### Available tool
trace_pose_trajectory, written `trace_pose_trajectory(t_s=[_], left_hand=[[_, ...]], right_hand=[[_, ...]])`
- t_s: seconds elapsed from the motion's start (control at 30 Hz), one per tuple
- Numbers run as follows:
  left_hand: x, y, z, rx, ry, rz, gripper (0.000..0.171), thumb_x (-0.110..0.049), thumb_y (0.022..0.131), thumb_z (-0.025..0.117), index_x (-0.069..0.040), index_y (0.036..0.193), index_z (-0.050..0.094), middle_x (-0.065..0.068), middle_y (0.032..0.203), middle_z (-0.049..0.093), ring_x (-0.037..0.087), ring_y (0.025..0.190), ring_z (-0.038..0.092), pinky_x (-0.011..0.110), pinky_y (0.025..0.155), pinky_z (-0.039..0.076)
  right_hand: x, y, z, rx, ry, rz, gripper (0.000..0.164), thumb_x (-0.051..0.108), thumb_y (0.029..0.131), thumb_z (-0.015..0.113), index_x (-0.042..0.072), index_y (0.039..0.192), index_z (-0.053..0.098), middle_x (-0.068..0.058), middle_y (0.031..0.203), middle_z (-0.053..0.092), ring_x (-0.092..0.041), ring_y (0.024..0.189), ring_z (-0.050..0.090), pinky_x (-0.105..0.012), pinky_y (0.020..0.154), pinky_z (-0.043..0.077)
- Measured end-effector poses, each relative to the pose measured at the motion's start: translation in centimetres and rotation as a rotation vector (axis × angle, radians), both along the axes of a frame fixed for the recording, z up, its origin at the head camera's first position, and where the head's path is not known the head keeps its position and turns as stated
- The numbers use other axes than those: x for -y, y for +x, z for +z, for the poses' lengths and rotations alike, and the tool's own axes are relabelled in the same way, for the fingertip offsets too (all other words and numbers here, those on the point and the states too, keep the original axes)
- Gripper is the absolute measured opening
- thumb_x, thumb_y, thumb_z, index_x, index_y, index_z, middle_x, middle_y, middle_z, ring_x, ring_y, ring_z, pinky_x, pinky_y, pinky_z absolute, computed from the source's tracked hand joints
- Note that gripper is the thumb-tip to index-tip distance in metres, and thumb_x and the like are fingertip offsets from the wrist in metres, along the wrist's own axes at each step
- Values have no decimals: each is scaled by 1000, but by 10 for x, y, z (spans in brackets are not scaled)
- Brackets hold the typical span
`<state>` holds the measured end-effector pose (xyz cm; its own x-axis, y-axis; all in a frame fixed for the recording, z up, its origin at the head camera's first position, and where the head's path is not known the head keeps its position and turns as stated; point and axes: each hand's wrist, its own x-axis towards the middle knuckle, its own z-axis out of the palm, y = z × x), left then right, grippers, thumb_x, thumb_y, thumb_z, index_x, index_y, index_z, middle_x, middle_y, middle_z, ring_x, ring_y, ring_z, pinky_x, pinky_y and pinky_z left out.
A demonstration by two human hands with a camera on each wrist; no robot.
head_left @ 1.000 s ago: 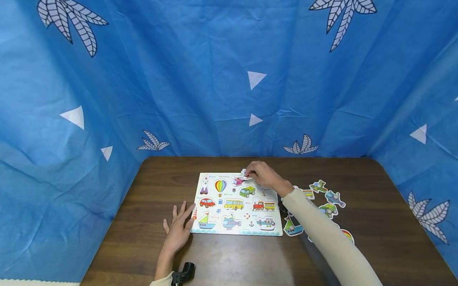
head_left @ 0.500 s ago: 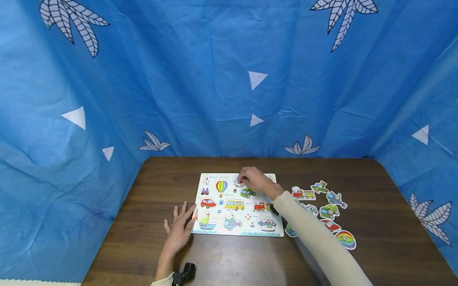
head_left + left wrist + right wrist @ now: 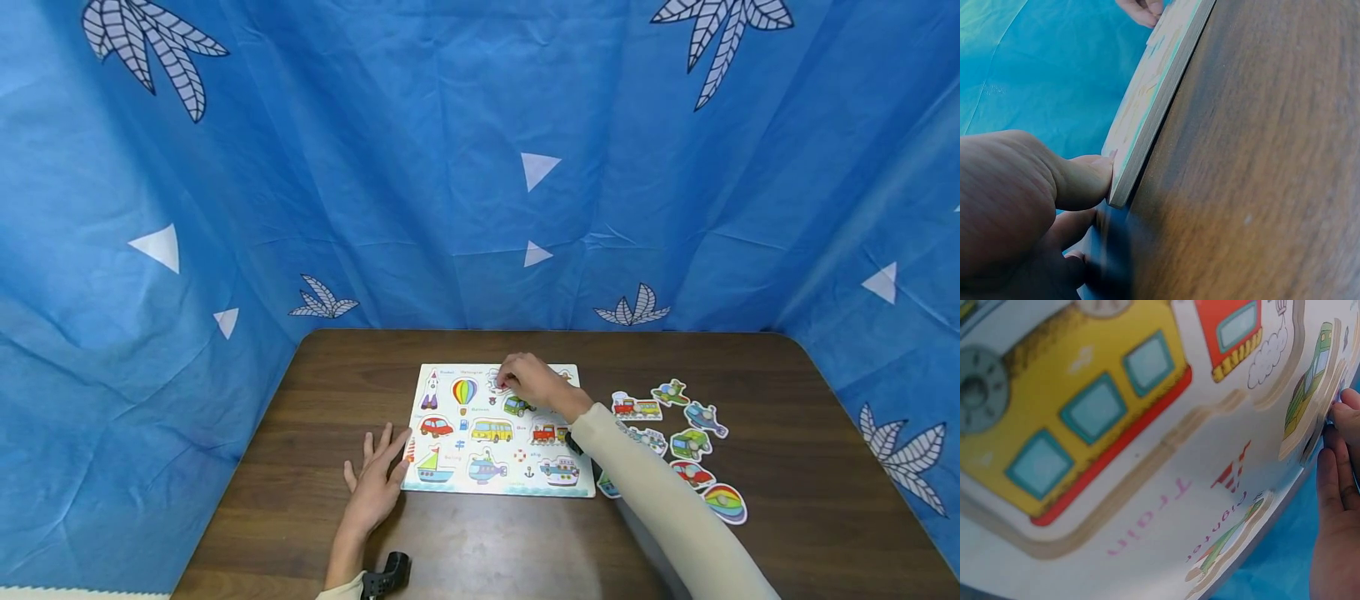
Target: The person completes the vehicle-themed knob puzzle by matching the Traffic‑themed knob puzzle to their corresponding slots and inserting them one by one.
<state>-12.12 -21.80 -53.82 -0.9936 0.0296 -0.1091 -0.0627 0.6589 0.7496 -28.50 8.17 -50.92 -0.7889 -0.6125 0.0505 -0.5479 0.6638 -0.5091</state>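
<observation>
A white wooden puzzle board (image 3: 517, 487) printed with vehicles lies on the table. My left hand (image 3: 375, 486) rests beside its lower left edge, fingers spread. In the left wrist view the thumb (image 3: 1085, 181) touches the board's corner. At the board's top my right hand (image 3: 528, 379) pinches a helicopter puzzle piece (image 3: 496, 380) over the printed helicopter; the fingers hide most of the piece. From the right wrist, the right hand (image 3: 1341, 450) shows at the far side, beyond the printed train (image 3: 1104, 406) and its recessed outline.
Several loose puzzle pieces lie right of the board, among them a train (image 3: 636, 407), a green truck (image 3: 690, 444), a red car (image 3: 692, 474) and a rainbow balloon (image 3: 724, 502). My right sleeve (image 3: 660, 492) crosses over part of them. A blue curtain (image 3: 465, 208) stands behind the brown table (image 3: 480, 542).
My right hand has moved a little left and down with the helicopter piece, which now lies over the matching print. The left hand has stayed at the board's edge.
</observation>
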Motion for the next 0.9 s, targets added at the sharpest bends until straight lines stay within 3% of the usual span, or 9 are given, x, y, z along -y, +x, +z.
trace_pose_trajectory(t_s=[0.3, 0.9], left_hand=[[0, -1, -1, 15, 2, 13, 50, -12, 102, 55, -15, 151, 46, 20, 165, 19, 48, 153, -5, 74, 108, -18], [-1, 1, 2, 0, 6, 11, 49, -11, 102, 54, -16, 150, 48, 21, 165, 19, 49, 152, -4, 76, 107, -17]], right_hand=[[3, 0, -1, 9, 7, 4, 19, 1, 98, 61, 10, 103, 77, -4, 108, 70, -19, 100, 65, -34, 86, 56], [10, 0, 1, 3, 32, -69, 21, 2, 99, 59, 10, 106, 77, -6, 114, 70, -23, 109, 64, -36, 90, 55]])
